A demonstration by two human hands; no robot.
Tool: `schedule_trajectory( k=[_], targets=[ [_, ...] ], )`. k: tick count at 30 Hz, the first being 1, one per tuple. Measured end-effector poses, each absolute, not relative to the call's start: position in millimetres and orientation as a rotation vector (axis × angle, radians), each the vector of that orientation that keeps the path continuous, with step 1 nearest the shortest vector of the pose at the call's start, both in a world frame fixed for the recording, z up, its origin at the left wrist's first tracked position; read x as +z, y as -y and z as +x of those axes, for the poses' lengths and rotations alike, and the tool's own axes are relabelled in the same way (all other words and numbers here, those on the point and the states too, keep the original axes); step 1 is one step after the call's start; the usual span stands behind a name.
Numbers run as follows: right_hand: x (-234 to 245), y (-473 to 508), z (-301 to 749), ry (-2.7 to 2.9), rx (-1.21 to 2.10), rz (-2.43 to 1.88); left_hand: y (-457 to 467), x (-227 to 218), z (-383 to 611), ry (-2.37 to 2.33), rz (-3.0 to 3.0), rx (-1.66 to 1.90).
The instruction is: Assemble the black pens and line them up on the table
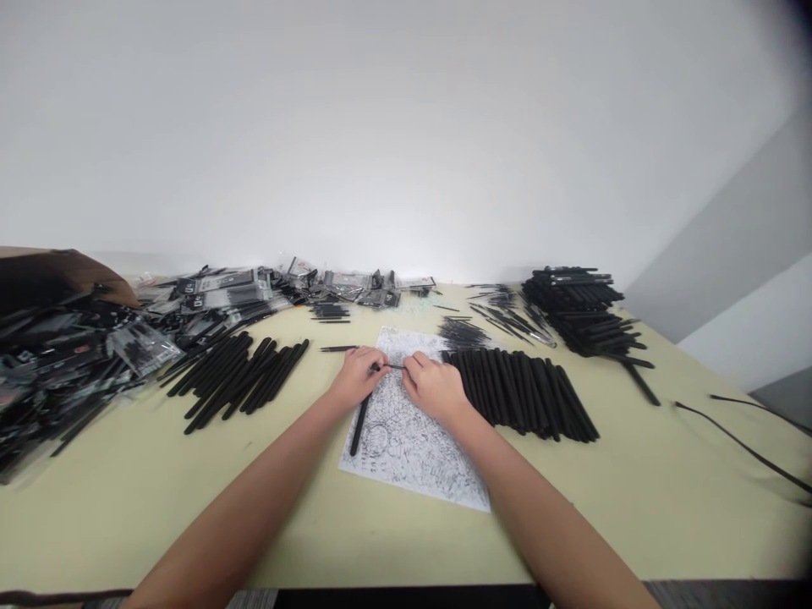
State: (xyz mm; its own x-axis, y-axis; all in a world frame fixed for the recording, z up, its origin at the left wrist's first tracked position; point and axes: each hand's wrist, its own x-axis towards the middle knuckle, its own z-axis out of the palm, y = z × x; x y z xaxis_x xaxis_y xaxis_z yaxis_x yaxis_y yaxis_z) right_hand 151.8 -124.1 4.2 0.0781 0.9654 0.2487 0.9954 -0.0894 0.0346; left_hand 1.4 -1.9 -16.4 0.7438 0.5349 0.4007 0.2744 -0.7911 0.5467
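Above a scribbled paper sheet point(415, 448), my left hand point(355, 376) and my right hand point(435, 385) face each other with closed fingers. A thin dark pen refill point(394, 367) runs between them, its two ends pinched in the fingertips. Below my left hand a thick black pen barrel point(360, 427) lies slanted on the paper, its upper end hidden by the hand. Close beyond my left hand lie a couple of slim black pieces point(338, 348). Just right of my right hand is a row of black pen barrels point(520, 393).
Left of the sheet lies a loose group of black barrels point(238, 381). Plastic-packed pens point(228, 292) heap up at the back left, beside a brown box point(76, 271). Thin refills point(466, 332) and a stack of black pens point(574, 309) lie right. A cable point(742, 440) crosses the table's right edge.
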Motion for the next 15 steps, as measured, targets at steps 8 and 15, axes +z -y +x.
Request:
schedule_trajectory(
  k=[8,15],
  targets=[
    [2.9,123.4,151.4,2.099,-0.309,-2.164,3.0,-17.1,1.9,-0.676,2.539,0.658],
    [-0.6,123.7,154.1,1.862,-0.405,-2.121,7.4,-13.3,2.6,-0.980,2.491,0.598]
  ],
)
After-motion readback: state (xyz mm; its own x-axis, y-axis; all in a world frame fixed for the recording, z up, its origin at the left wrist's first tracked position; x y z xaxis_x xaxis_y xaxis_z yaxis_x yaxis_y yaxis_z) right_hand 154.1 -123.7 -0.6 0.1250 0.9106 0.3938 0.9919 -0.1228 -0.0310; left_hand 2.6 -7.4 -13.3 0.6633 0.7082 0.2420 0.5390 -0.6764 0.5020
